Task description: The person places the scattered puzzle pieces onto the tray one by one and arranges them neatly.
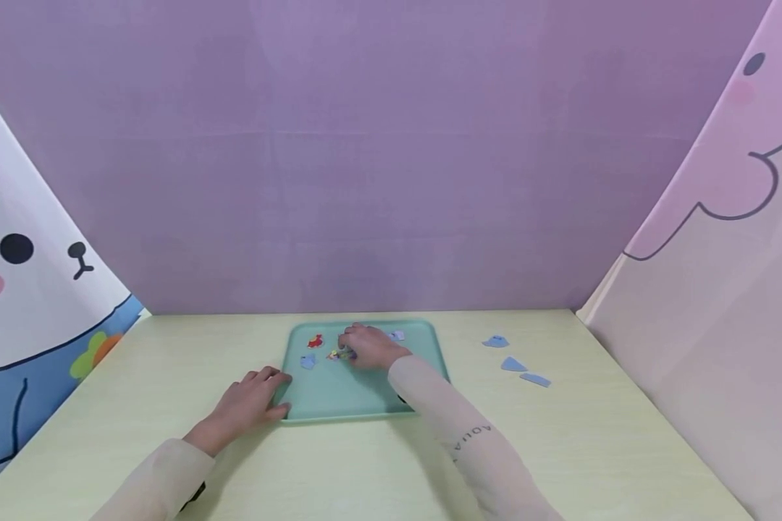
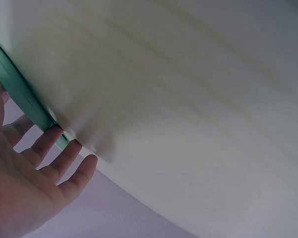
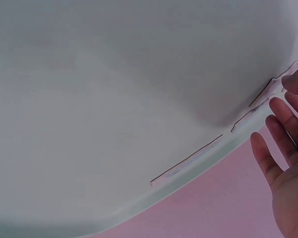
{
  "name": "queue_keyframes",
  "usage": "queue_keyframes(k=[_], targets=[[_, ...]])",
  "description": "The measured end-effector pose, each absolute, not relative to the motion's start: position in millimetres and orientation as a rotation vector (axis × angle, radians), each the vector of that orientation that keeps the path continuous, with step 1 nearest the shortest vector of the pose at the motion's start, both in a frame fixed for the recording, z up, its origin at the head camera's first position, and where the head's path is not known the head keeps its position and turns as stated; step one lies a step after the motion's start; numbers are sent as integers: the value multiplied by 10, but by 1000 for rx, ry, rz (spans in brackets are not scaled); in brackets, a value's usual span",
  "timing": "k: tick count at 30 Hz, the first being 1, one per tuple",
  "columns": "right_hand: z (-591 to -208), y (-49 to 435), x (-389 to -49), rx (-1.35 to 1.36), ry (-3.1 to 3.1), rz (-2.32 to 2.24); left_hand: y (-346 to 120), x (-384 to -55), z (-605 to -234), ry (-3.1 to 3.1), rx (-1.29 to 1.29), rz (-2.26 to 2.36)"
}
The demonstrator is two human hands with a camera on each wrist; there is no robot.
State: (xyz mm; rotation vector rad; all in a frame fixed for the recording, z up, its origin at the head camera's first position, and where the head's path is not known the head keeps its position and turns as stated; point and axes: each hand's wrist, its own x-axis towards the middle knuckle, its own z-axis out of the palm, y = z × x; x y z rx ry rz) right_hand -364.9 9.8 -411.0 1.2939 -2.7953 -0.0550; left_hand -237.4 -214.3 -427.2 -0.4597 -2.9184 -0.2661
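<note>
Right hand point(image 1: 371, 346) touches colourful piece point(image 1: 340, 354) lying flat on tray point(image 1: 339, 394)

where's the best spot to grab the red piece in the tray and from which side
The red piece lies flat on the floor of the teal tray, near its far left corner. It is probably best taken from above, fingers pinching its left and right edges. The right hand works just to its right, so coming in from the left side, where the left hand rests at the tray's edge, looks clearer.
</note>
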Motion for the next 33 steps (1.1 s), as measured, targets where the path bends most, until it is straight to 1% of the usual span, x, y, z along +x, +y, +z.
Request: queue_keyframes(k=[10, 20, 33], targets=[[-4060, 285, -3653, 1277, -2805, -20, -2131, -2361, -4256, -2906, -469, -271], [-4065, 596, -3676, 1211, -2840, -11, -2138, -2363, -4255, -2927, -451, -273], [-4041, 1083, -3682, 1100, -2852, 116, -2139, -2365, -4260, -2930, -460, -279]])
